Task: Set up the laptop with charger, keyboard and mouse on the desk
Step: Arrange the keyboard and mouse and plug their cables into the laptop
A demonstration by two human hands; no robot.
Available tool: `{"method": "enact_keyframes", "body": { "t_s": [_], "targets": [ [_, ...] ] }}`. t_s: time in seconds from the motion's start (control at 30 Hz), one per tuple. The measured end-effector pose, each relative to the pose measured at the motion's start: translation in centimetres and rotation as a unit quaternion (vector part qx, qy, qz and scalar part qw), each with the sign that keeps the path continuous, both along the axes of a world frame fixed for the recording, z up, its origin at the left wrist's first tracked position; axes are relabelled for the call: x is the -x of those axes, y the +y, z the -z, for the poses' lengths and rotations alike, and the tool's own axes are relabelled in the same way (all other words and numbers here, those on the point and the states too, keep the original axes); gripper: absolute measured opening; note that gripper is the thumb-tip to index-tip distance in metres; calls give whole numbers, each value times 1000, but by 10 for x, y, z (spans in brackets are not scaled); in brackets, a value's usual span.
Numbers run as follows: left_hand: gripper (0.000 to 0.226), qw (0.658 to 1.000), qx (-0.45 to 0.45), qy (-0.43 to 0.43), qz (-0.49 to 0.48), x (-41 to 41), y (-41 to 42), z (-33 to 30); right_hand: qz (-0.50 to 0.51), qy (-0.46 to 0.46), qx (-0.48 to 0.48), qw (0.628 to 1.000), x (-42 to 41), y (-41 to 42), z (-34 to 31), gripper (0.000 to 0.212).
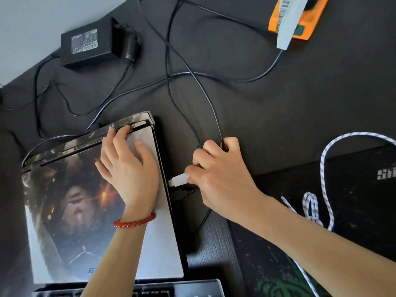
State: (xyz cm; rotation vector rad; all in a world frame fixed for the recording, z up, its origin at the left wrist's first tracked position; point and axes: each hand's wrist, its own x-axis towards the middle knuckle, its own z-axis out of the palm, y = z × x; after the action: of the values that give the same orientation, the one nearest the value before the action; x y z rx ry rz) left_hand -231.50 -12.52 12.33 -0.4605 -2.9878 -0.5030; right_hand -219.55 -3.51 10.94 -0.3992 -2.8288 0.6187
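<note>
The closed laptop (102, 202) is steadied flat by the left hand (128, 166) while a white plug (180, 180), pinched by the right hand (216, 176), is held beside its edge, not yet inserted.

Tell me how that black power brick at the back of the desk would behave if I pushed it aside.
The power brick lies flat and boxy, so it would likely slide rather than roll or tip. It looks dense for its size. Its cables run off both ends in loose curves, so they would probably drag along and tug back.
</note>
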Motion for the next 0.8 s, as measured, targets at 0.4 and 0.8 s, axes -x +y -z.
{"method": "enact_keyframes", "body": {
  "t_s": [0.4, 0.8],
  "targets": [
    [46, 1000, 2, -5, 6, 0, -2, -1, 40, -46, 24, 998, -8, -10, -10, 13],
    [41, 1000, 2, -9, 6, 2, -4, -1, 54, -8, 53, 997, -4, -4, -19, 11]
  ]
}}
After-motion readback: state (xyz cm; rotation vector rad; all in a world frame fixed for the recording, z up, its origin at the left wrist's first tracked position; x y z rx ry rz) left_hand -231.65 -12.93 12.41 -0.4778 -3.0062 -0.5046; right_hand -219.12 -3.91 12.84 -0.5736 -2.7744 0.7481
